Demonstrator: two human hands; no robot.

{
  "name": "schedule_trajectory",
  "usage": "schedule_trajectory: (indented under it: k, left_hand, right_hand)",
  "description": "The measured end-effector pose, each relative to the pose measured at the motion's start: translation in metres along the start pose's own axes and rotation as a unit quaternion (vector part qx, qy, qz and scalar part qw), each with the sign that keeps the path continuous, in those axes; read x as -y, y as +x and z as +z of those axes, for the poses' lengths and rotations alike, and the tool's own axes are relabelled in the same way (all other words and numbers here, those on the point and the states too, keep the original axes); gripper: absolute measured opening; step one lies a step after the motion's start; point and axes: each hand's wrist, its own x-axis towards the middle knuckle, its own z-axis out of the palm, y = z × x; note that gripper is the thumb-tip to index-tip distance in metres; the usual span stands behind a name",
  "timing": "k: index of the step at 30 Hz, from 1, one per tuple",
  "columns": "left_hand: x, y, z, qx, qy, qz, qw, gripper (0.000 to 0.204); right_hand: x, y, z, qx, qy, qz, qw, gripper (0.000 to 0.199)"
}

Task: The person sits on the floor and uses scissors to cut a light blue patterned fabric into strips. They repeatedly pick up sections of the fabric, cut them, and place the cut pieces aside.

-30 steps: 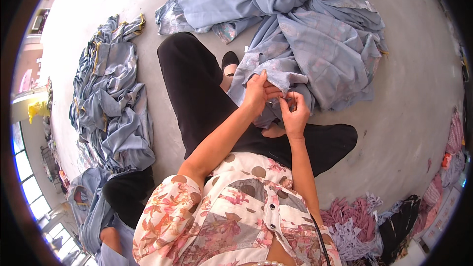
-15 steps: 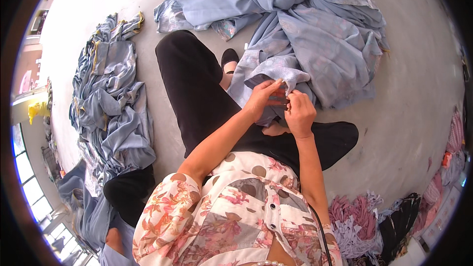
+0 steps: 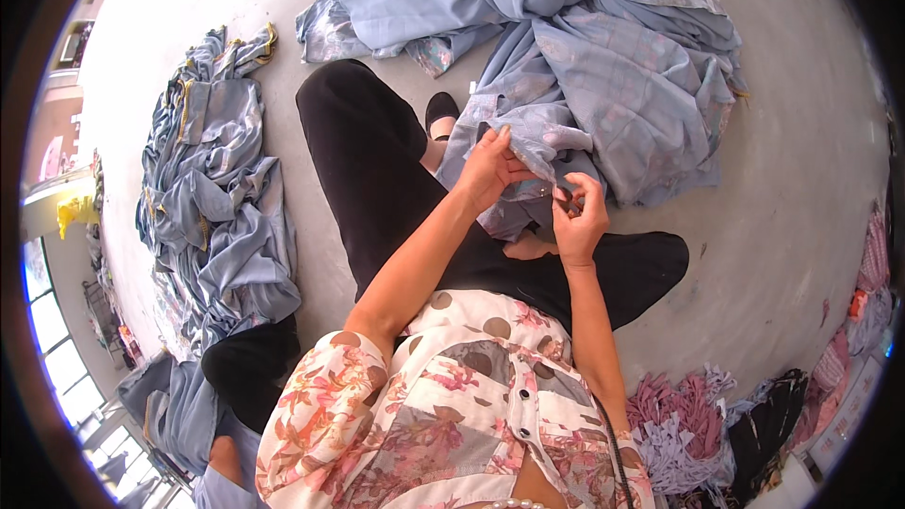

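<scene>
A large heap of light blue-grey cloth (image 3: 622, 75) with a faint floral pattern lies on the floor in front of me, and one part of it reaches toward my lap. My left hand (image 3: 488, 174) is closed on the edge of this cloth, thumb on top. Close to its right, my right hand (image 3: 579, 219) has curled fingers around a small dark tool (image 3: 567, 197), mostly hidden by the fingers. The tool is at the cloth's edge; whether it touches the cloth I cannot tell.
My black-trousered leg (image 3: 363, 170) lies left of the cloth. Further left is a long pile of blue-grey garments (image 3: 222, 198) with yellow edging. Beside it, at lower left, is another person's knee (image 3: 247, 368). Pink and lilac cloth strips (image 3: 674, 424) lie at lower right.
My left hand has moved left, drawing the cloth edge along. My right hand has shifted slightly right and down, its index finger lifting, so the gap between my hands is wider.
</scene>
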Motion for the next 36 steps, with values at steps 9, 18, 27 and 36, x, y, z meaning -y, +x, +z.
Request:
schedule_trajectory:
  k: [9,18,27,36]
  left_hand:
    - [0.01,0.018,-0.04,0.012,-0.127,-0.008,0.992,0.034]
    - [0.008,0.006,-0.026,0.043,-0.001,-0.005,0.999,0.023]
    - [0.021,-0.011,-0.003,0.076,0.01,-0.05,0.996,0.021]
    - [0.025,-0.02,0.009,0.073,-0.015,-0.066,0.995,0.025]
  right_hand:
    - [-0.011,-0.017,0.04,0.031,0.0,0.085,0.996,0.028]
    - [-0.015,-0.006,-0.05,0.047,-0.212,-0.19,0.958,0.022]
    - [0.023,0.006,-0.046,0.119,-0.045,0.055,0.99,0.022]
    - [0.022,0.012,-0.041,0.128,-0.071,0.016,0.989,0.023]
